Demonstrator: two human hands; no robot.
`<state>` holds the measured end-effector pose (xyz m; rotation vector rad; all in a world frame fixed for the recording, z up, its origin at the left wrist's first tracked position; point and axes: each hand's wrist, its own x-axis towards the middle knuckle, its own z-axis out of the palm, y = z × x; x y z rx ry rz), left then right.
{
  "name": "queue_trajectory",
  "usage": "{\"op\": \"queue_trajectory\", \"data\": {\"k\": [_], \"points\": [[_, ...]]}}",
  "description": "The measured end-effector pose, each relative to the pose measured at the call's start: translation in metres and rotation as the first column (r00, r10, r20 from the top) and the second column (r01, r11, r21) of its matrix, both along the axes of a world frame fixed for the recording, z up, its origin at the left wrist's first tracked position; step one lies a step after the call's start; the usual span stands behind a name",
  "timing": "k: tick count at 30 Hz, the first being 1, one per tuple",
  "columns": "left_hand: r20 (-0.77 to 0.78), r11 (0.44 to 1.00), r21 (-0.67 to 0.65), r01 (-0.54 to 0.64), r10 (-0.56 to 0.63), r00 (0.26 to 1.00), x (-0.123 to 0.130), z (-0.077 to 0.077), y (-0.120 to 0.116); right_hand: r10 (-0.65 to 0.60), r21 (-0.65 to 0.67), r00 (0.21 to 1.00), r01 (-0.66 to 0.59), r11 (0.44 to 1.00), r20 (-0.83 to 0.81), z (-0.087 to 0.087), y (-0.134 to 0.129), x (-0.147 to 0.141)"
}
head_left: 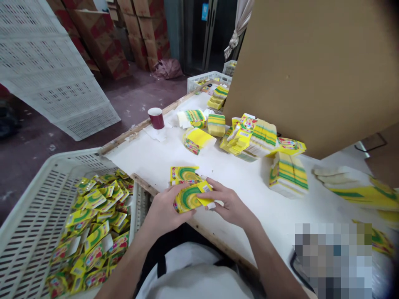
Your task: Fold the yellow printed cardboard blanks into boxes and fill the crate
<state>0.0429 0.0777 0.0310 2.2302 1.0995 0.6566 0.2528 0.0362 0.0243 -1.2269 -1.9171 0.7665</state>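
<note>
Near the table's front edge, a small yellow and green printed carton [188, 198] is held between my two hands. My left hand [166, 209] wraps round its left side, thumb below and fingers over the top. On the right, my right hand [229, 202] has its fingers at the carton's end, by a yellow flap; white coverings show on some fingertips. Just behind the held carton lies another yellow carton [183, 172], partly hidden by it and my left hand. Whether anything is inside the held carton, I cannot tell.
A white plastic crate [59, 170] full of small yellow cartons stands at the left. Stacks of flat cartons [288, 174] lie across the white table [240, 182]. A dark red cup [156, 119] stands near the far-left edge. A large brown cardboard sheet [311, 74] rises behind.
</note>
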Motion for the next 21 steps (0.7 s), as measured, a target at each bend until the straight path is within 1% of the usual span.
{"op": "queue_trajectory", "data": {"k": [1,3,5,6,7,9,10,11,12,13,14,15,16,17,18,19,20,21], "points": [[-0.001,1.0,-0.001,0.013,-0.013,1.0,0.0,0.002,0.001,0.006,-0.021,0.999,-0.006,1.0,-0.032,0.003,0.001,0.0],[-0.007,1.0,0.012,0.016,-0.016,1.0,0.003,0.005,0.001,-0.068,-0.056,0.993,0.063,0.996,-0.101,0.004,0.001,-0.006],[-0.012,0.999,0.033,0.002,-0.001,1.0,0.005,0.005,0.0,-0.176,-0.085,0.97,0.164,0.983,-0.167,0.001,0.001,-0.016],[-0.014,0.999,0.042,-0.006,0.007,1.0,0.005,0.004,0.0,-0.202,-0.093,0.96,0.187,0.978,-0.194,-0.002,0.002,-0.021],[-0.018,0.999,0.05,-0.012,0.013,1.0,0.003,0.003,-0.001,-0.193,-0.099,0.956,0.175,0.98,-0.223,-0.006,0.002,-0.025],[-0.049,0.998,0.061,-0.032,0.035,0.998,-0.008,0.003,0.001,-0.131,-0.092,0.946,0.108,0.99,-0.295,-0.013,0.005,-0.029],[-0.075,0.995,0.069,-0.071,0.076,0.994,-0.017,0.003,0.002,-0.122,-0.08,0.943,0.102,0.992,-0.31,-0.016,0.008,-0.029],[-0.108,0.988,0.082,-0.132,0.141,0.984,-0.03,0.003,0.004,-0.144,-0.064,0.945,0.131,0.989,-0.292,-0.019,0.012,-0.029],[-0.15,0.972,0.102,-0.209,0.223,0.963,-0.045,0.004,0.007,-0.196,-0.042,0.951,0.191,0.981,-0.24,-0.023,0.016,-0.027],[-0.179,0.929,0.142,-0.342,0.364,0.914,-0.061,0.006,0.01,-0.266,-0.011,0.951,0.267,0.964,-0.156,-0.026,0.021,-0.025],[-0.231,0.88,0.189,-0.435,0.471,0.852,-0.078,0.007,0.013,-0.325,0.024,0.945,0.326,0.945,-0.047,-0.029,0.026,-0.024],[-0.291,0.845,0.249,-0.473,0.531,0.795,-0.095,0.008,0.015,-0.36,0.053,0.931,0.357,0.933,0.066,-0.032,0.031,-0.023],[-0.3,0.772,0.32,-0.55,0.633,0.714,-0.109,0.009,0.016,-0.369,0.07,0.915,0.363,0.929,0.162,-0.035,0.036,-0.022],[-0.3,0.714,0.351,-0.605,0.698,0.65,-0.121,0.009,0.017,-0.36,0.071,0.903,0.354,0.933,0.233,-0.038,0.04,-0.022],[-0.3,0.678,0.355,-0.643,0.734,0.609,-0.129,0.008,0.017,-0.347,0.067,0.896,0.342,0.937,0.277,-0.039,0.043,-0.023],[-0.283,0.655,0.326,-0.681,0.755,0.591,-0.133,0.006,0.016,-0.335,0.062,0.892,0.333,0.941,0.302,-0.04,0.045,-0.023],[-0.245,0.653,0.264,-0.71,0.757,0.606,-0.133,0.003,0.015,-0.332,0.061,0.89,0.33,0.942,0.311,-0.04,0.046,-0.024],[-0.175,0.665,0.179,-0.726,0.747,0.641,-0.13,-0.002,0.014,-0.336,0.065,0.89,0.332,0.941,0.309,-0.038,0.046,-0.025]]}}
